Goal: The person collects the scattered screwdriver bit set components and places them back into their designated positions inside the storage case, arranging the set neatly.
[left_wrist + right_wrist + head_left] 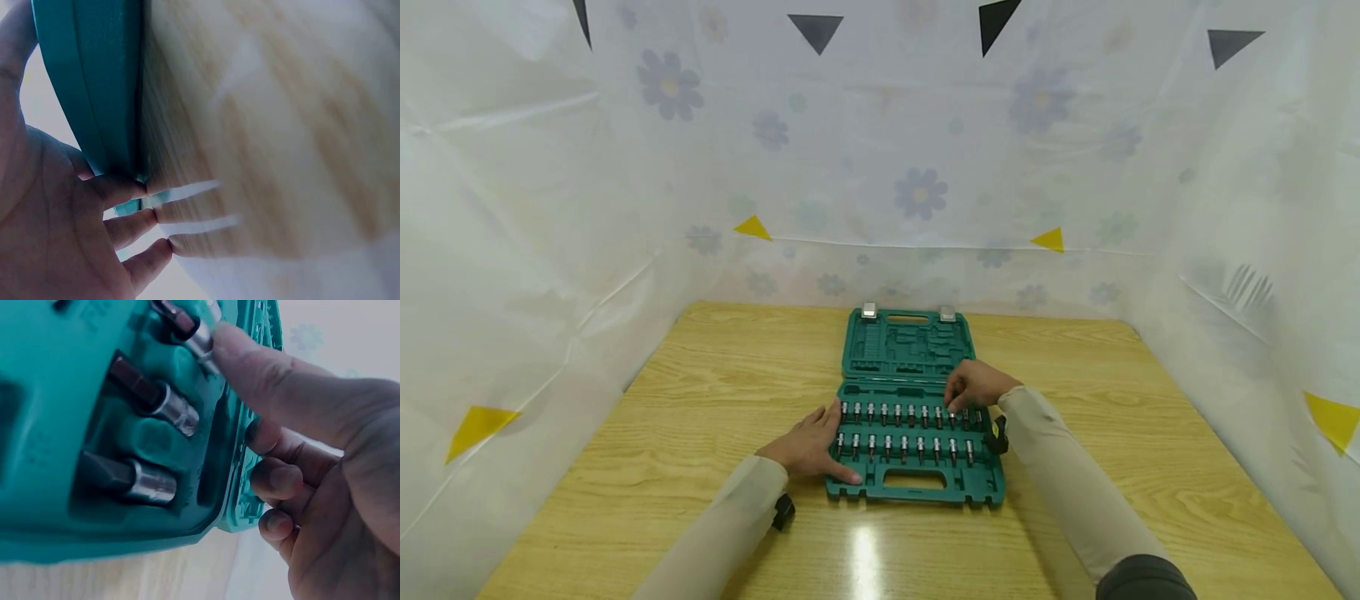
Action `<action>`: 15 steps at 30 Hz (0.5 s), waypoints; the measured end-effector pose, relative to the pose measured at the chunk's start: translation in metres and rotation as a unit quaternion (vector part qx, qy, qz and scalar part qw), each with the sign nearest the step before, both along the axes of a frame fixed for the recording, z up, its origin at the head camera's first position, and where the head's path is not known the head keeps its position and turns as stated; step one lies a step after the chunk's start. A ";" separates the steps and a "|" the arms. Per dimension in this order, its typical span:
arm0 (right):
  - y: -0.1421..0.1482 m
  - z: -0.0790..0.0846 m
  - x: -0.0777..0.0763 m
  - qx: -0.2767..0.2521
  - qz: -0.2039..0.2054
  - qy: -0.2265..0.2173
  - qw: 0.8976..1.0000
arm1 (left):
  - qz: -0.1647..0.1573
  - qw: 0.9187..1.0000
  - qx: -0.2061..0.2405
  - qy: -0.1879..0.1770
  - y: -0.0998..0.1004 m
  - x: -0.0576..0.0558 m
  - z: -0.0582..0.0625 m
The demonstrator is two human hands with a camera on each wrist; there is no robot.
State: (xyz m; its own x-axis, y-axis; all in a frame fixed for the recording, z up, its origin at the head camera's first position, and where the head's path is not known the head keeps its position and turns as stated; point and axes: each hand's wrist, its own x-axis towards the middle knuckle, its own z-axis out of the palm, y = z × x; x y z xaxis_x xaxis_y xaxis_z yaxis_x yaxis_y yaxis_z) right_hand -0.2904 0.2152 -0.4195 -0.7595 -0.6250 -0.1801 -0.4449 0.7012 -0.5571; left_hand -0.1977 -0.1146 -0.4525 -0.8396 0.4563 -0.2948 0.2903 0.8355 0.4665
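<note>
A green plastic case (970, 482) lies open on the table, with two rows of chrome bit sockets (921, 450) seated in its near half. My left hand (808, 443) rests along the case's left side, fingers extended and thumb on the front left corner; in the left wrist view its fingertips meet the tabletop beside the case wall (100, 81). Near the right end of the back row, my right hand (979, 385) holds a bit socket (201, 345) by its chrome end, thumb on top. The index fingertip is hidden behind the thumb. The other fingers curl above the hinge side.
The case lid (925, 342) lies folded back, its two metal latches (868, 311) at the far edge. Wood-grain table (737, 358) surrounds the case. White flowered sheeting (850, 167) closes off the back and both sides. Dark bands circle the wrists.
</note>
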 end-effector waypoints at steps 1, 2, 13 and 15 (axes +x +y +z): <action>-0.001 0.001 -0.001 0.006 -0.006 -0.003 1.000 | -0.002 1.000 -0.001 0.000 0.000 0.000 0.000; -0.002 0.001 -0.001 0.011 -0.011 -0.006 1.000 | -0.003 1.000 0.000 0.001 -0.001 0.000 0.000; -0.007 0.005 -0.003 0.007 -0.020 -0.036 0.999 | -0.004 1.000 -0.004 0.005 0.000 0.000 0.001; -0.008 0.004 -0.003 0.011 -0.027 -0.037 0.999 | -0.005 1.000 -0.003 0.007 0.000 0.000 0.001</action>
State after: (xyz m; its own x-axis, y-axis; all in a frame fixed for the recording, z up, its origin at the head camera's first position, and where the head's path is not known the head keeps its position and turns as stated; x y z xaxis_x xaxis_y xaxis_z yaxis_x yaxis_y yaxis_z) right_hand -0.2931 0.2067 -0.4158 -0.7757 -0.5790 -0.2509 -0.3645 0.7357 -0.5709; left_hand -0.1972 -0.1148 -0.4516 -0.8389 0.4628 -0.2865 0.3047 0.8355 0.4573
